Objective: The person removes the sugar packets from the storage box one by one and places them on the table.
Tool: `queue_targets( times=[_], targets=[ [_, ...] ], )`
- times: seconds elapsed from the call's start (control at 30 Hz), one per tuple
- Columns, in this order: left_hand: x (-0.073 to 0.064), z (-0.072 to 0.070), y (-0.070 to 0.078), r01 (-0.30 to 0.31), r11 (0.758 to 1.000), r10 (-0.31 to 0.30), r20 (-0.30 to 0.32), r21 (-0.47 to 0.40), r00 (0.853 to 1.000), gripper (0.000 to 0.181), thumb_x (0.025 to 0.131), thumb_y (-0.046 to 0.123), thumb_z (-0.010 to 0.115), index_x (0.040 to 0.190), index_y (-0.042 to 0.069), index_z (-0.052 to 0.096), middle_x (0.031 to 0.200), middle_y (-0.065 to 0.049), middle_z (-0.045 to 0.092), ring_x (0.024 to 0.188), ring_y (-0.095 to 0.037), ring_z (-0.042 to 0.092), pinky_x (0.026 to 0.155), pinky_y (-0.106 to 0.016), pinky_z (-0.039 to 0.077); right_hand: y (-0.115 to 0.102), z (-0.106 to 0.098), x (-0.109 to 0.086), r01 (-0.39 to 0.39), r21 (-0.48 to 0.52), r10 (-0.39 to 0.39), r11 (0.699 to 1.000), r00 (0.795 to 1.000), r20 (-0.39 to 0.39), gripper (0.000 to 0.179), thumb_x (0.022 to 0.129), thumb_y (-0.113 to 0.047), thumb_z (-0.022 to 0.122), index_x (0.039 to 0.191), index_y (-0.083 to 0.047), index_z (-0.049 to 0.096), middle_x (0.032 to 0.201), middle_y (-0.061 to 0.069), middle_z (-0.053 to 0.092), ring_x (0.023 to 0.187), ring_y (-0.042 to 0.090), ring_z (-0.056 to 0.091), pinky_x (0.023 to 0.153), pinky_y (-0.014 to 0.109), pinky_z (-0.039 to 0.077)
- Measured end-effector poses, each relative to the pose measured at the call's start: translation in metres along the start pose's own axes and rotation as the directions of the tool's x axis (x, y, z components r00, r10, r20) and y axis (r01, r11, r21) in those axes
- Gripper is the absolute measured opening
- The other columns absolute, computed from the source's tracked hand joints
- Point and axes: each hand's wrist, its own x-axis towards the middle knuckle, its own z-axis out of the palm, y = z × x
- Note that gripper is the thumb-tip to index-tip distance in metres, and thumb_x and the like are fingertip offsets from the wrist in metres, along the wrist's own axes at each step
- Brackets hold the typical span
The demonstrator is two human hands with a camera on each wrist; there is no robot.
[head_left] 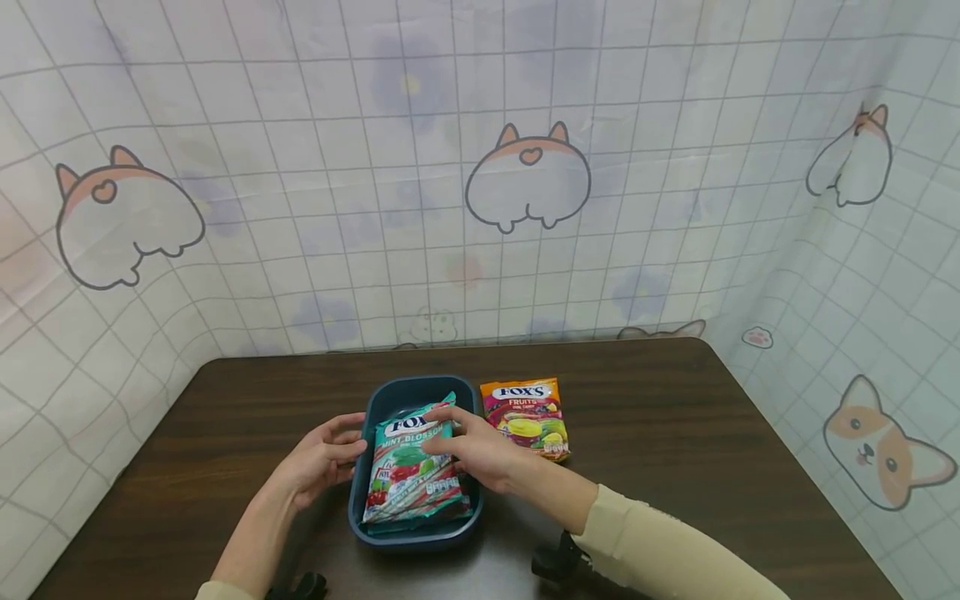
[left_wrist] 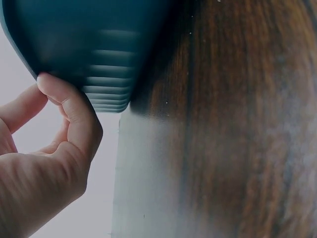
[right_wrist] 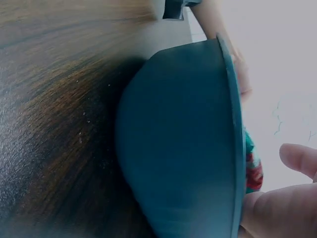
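A dark blue plastic tub (head_left: 416,543) stands on the table with a teal Fox's Mint Blossom candy bag (head_left: 408,458) lying face up inside; the edge of another teal bag shows beneath it. At the tub's left rim is my left hand (head_left: 324,462); in the left wrist view its thumb and a finger pinch the rim. My right hand (head_left: 480,450) reaches over the right rim, its thumb and forefinger extended and apart over the candy bag. Its other fingers dip inside the rim, partly hidden. In the right wrist view the tub wall (right_wrist: 183,134) hides most of the bag.
Just right of the tub, an orange and magenta Fox's Fruits candy bag (head_left: 525,417) lies on the dark wood table (head_left: 675,442). A white gridded cloth (head_left: 420,275) with cartoon corgis hangs behind and beside the table. Black wrist devices (head_left: 558,560) sit by both forearms.
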Motion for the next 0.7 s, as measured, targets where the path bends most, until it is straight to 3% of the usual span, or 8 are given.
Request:
queue_targets(
  times=[0.7],
  targets=[
    [-0.0003,-0.0020,-0.0007,-0.008,1.000,0.009,0.019,-0.021,1.000,0.062,0.105,0.012,0.059,0.156,0.002,0.026,0.129,-0.015,0.062,0.098,-0.022,0.068,0.087,-0.035,0.056,0.0039,0.0019,0.0061,0.019,-0.023,-0.017,1.000,0.997,0.077,0.055,0.097,-0.015,0.072,0.148,-0.021,0.052,0.138,0.014,0.049,0.111,0.031,0.058,0.094,0.043,0.053]
  ],
)
